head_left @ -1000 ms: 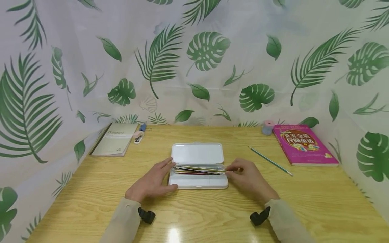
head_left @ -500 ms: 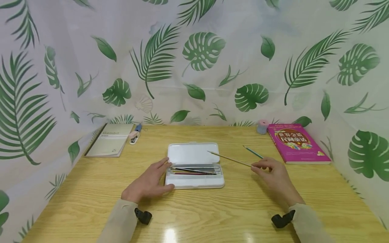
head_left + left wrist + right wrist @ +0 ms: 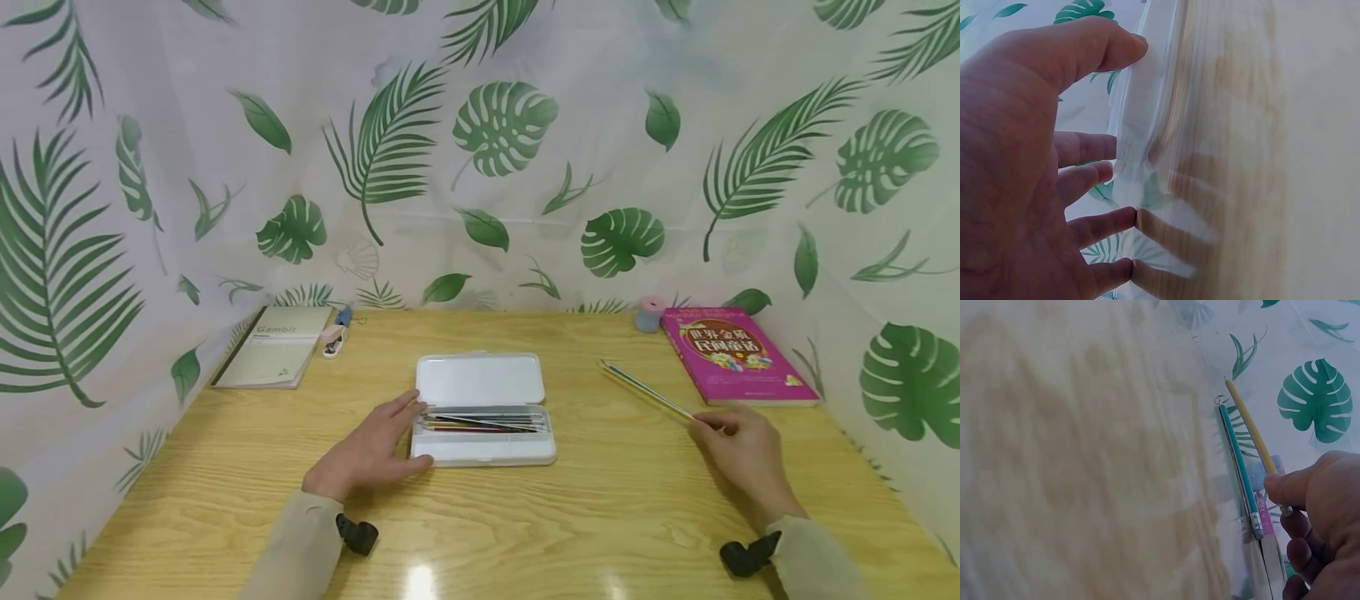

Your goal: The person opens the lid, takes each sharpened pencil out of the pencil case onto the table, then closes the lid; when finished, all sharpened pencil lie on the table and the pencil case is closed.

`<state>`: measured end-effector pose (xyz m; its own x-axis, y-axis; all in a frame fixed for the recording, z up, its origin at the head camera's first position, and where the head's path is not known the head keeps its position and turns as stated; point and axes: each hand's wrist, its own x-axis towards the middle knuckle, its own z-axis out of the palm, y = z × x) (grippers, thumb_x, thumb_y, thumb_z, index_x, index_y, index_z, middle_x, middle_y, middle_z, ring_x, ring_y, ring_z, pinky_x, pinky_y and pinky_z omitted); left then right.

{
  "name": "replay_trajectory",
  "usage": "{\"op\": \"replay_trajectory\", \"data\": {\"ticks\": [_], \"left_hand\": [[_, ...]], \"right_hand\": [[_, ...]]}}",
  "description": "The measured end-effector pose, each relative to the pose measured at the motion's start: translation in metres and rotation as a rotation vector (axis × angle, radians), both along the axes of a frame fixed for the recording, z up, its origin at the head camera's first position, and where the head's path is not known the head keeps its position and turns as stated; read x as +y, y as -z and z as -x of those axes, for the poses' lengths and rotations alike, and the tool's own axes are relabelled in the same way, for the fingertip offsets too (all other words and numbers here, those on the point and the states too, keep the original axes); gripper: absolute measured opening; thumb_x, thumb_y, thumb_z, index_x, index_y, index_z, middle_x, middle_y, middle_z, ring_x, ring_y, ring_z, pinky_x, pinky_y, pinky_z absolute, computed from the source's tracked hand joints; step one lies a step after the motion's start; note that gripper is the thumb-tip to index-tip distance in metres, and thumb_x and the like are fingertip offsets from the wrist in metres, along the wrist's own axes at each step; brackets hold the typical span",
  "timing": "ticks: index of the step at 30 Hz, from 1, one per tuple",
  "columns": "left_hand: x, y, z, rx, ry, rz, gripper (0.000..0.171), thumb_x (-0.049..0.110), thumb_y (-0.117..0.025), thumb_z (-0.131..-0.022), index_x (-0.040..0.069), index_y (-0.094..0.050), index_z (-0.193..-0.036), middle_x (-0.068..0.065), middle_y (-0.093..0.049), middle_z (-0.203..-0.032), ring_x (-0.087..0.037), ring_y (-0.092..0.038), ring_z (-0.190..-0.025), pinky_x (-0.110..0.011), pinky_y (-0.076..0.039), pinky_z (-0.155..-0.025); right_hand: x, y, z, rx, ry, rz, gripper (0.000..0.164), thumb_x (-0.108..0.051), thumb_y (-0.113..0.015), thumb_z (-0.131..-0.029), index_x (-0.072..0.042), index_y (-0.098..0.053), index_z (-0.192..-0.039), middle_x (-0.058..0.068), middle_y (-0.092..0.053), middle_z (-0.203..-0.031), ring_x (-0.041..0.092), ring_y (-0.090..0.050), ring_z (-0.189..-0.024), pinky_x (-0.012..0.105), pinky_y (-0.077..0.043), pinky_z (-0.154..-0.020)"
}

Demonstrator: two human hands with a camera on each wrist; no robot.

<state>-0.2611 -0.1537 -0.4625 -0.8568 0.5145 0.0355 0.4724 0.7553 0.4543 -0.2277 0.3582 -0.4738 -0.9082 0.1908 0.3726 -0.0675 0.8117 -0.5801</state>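
Note:
A white pencil case (image 3: 480, 451) lies with its lid folded back, several pencils (image 3: 483, 421) in its rear compartment. My left hand (image 3: 369, 447) rests at its left end, thumb at the front edge and fingers spread along the side. Out to the right, my right hand (image 3: 746, 457) pinches a yellow pencil (image 3: 1250, 428) near its end between thumb and forefinger. Close alongside that pencil is a green pencil (image 3: 1239, 464) lying on the table; in the head view the two nearly overlap, and I cannot tell whether they touch.
A pink book (image 3: 738, 357) lies at the right rear, with a small pink and blue-grey cylinder (image 3: 648, 315) beside it. A notebook (image 3: 273, 346), a small stapler (image 3: 333, 340) and a blue item (image 3: 343, 316) sit at the left rear. A leaf-patterned cloth (image 3: 420, 250) hangs behind the wooden table (image 3: 480, 533).
My right hand has lifted the yellow pencil out of the case and carried it right, down alongside the green pencil. The left hand has stayed at the case.

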Motion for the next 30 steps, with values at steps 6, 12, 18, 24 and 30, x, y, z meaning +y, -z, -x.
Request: {"op": "replay_trajectory", "data": {"ticks": [6, 12, 18, 24, 30], "left_hand": [[0.0028, 0.0013, -0.0015, 0.005, -0.03, 0.018, 0.081, 0.044, -0.071, -0.088, 0.008, -0.039, -0.153, -0.007, -0.023, -0.164, -0.031, -0.027, -0.146, -0.05, -0.032, -0.114], [0.002, 0.0008, -0.0012, 0.005, -0.025, 0.016, 0.08, 0.044, -0.07, -0.089, 0.008, -0.039, -0.153, -0.008, -0.023, -0.163, -0.032, -0.027, -0.146, -0.05, -0.031, -0.114], [0.0019, 0.0015, -0.0028, 0.004, -0.027, 0.013, 0.08, 0.042, -0.071, -0.089, 0.007, -0.039, -0.152, -0.009, -0.024, -0.163, -0.033, -0.028, -0.146, -0.051, -0.031, -0.114], [0.0018, 0.0018, -0.0034, 0.009, -0.028, 0.016, 0.08, 0.042, -0.071, -0.089, 0.006, -0.039, -0.153, -0.009, -0.024, -0.163, -0.033, -0.028, -0.146, -0.05, -0.031, -0.115], [0.0018, 0.0013, -0.0019, 0.013, -0.025, 0.028, 0.08, 0.043, -0.07, -0.089, 0.007, -0.038, -0.153, -0.009, -0.024, -0.163, -0.033, -0.028, -0.146, -0.05, -0.031, -0.115]], "right_hand": [[0.0072, 0.0034, 0.0019, -0.02, 0.012, -0.054, 0.02, -0.02, -0.075, -0.089, -0.003, -0.079, -0.098, 0.015, -0.068, -0.099, 0.019, -0.054, -0.079, 0.026, -0.04, -0.062], [0.0081, 0.0043, 0.0019, -0.034, 0.008, -0.088, 0.018, -0.017, -0.077, -0.087, -0.001, -0.079, -0.094, 0.014, -0.067, -0.09, 0.024, -0.056, -0.076, 0.032, -0.04, -0.063], [0.008, 0.0052, 0.0011, -0.057, -0.024, -0.122, 0.014, -0.013, -0.077, -0.086, 0.0, -0.079, -0.088, 0.014, -0.066, -0.086, 0.024, -0.057, -0.074, 0.035, -0.042, -0.063], [0.0076, 0.0058, 0.001, -0.077, -0.027, -0.123, 0.015, -0.014, -0.076, -0.086, 0.001, -0.079, -0.089, 0.016, -0.066, -0.087, 0.029, -0.06, -0.076, 0.037, -0.043, -0.064], [0.0079, 0.0046, 0.0007, -0.088, -0.029, -0.104, 0.017, -0.015, -0.076, -0.086, 0.001, -0.078, -0.091, 0.019, -0.067, -0.091, 0.035, -0.061, -0.081, 0.041, -0.045, -0.067]]}}
